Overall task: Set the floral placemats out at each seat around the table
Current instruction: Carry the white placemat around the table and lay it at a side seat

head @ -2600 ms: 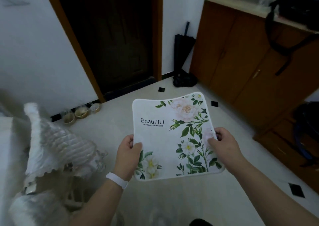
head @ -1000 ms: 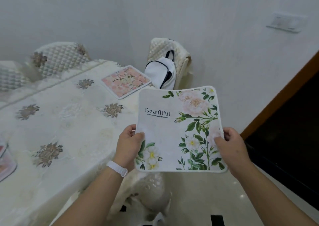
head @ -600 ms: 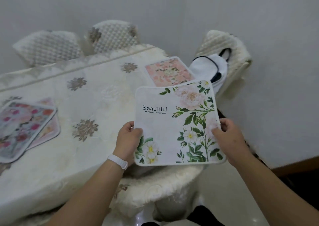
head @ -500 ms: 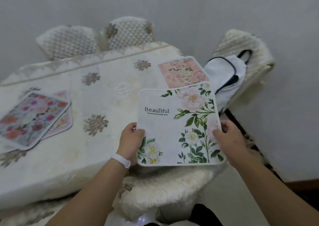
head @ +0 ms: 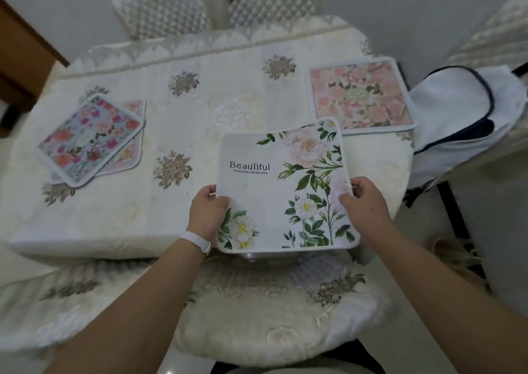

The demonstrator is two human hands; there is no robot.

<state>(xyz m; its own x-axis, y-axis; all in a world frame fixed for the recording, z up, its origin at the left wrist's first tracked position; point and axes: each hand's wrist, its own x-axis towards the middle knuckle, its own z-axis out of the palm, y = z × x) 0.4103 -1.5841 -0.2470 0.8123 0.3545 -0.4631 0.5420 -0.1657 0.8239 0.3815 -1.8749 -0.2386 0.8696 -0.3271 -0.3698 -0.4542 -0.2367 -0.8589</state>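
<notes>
A: Item at the far right?
B: White backpack (head: 451,102), dark piping along its edges, well to my right.
A: Upper left corner?
B: Brown wooden panel (head: 23,59) against the pale wall (head: 400,2).
A: And on my left wrist?
B: White wristband (head: 197,241).

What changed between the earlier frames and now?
The person carried the white placemat from the doorway to the table; it is now over the near edge. The left hand and right hand still grip its sides. The pink placemat and the stacked pair lie where they were.
</notes>
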